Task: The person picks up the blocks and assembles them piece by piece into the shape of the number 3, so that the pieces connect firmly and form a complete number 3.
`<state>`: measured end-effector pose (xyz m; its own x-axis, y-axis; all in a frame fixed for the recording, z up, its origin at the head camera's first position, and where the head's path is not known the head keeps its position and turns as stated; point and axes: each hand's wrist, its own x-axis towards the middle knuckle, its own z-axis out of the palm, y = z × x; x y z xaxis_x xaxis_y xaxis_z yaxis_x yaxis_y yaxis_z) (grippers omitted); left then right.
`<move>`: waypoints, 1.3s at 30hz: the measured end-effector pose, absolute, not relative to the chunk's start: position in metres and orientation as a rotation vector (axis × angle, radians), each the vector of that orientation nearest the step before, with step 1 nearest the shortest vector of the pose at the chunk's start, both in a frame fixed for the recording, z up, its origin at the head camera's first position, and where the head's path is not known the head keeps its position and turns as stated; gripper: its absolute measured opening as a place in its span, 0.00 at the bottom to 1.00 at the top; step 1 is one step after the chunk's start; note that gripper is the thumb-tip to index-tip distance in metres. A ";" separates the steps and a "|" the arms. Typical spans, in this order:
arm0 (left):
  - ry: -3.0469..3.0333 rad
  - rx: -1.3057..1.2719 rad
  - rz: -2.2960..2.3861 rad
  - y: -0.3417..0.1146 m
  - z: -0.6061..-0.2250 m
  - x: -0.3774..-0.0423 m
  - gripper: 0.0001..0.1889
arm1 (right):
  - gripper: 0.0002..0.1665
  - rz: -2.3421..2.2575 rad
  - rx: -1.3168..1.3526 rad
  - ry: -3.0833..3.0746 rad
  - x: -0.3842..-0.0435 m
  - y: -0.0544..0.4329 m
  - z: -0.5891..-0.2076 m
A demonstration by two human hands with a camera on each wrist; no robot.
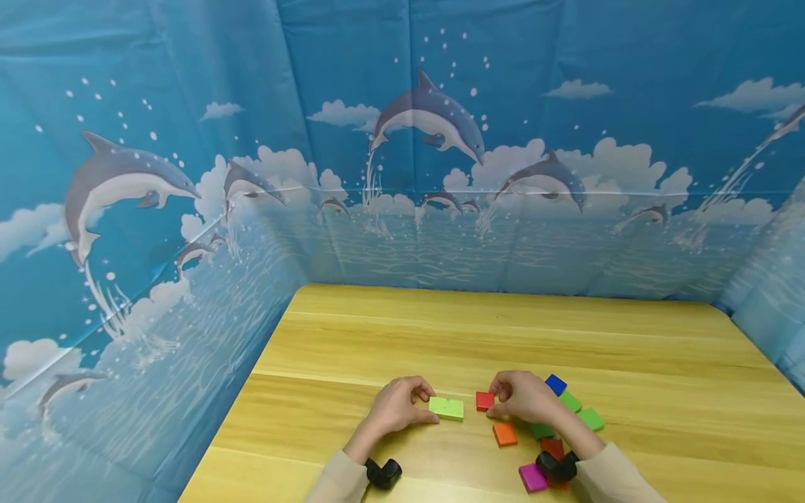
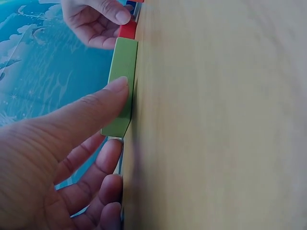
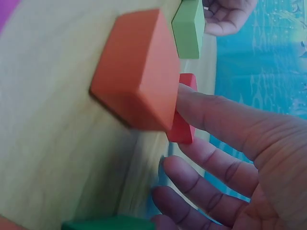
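Observation:
Light green block (image 1: 446,409) lies flat on the table, with a faint notch or seam midway along its far edge. At its left end my left hand (image 1: 396,406) pinches it, thumb (image 2: 118,86) on the near face and index finger at the far side. To the right, across a small gap, sits a red block (image 1: 484,401). My right hand (image 1: 527,397) pinches this red block between thumb (image 3: 192,103) and fingers, the other fingers loosely bent. An orange block (image 1: 505,434) rests nearer the front, just below the red one.
Around and under the right forearm lie a blue block (image 1: 556,384), green blocks (image 1: 591,419), a dark green block (image 1: 542,432), reddish blocks (image 1: 552,448) and a magenta block (image 1: 532,478). A dolphin-print curtain (image 1: 440,237) hangs behind the wooden table (image 1: 352,335).

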<state>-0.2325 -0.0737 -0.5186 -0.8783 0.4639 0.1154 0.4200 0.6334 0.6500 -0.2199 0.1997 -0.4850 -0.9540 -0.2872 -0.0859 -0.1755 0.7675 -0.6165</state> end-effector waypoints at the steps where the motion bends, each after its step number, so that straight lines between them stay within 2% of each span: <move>1: 2.786 0.754 1.080 -0.073 -0.518 -0.232 0.19 | 0.17 -0.951 -0.381 2.779 -0.219 0.199 -0.485; 20: 2.815 0.735 1.065 -0.070 -0.518 -0.230 0.19 | 0.19 -0.947 -0.547 2.738 -0.213 0.185 -0.483; 32: 2.800 0.742 1.078 -0.070 -0.519 -0.230 0.19 | 0.20 -0.972 -0.545 2.729 -0.214 0.186 -0.487; 39: 2.791 0.749 1.076 -0.071 -0.519 -0.230 0.22 | 0.23 -0.935 -0.540 2.764 -0.207 0.195 -0.479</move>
<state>-0.2301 -0.0712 -0.5186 -0.8804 0.4595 0.1167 0.4189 0.6386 0.6455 -0.2068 0.1952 -0.4787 -0.9191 -0.3911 -0.0479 -0.2817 0.7373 -0.6141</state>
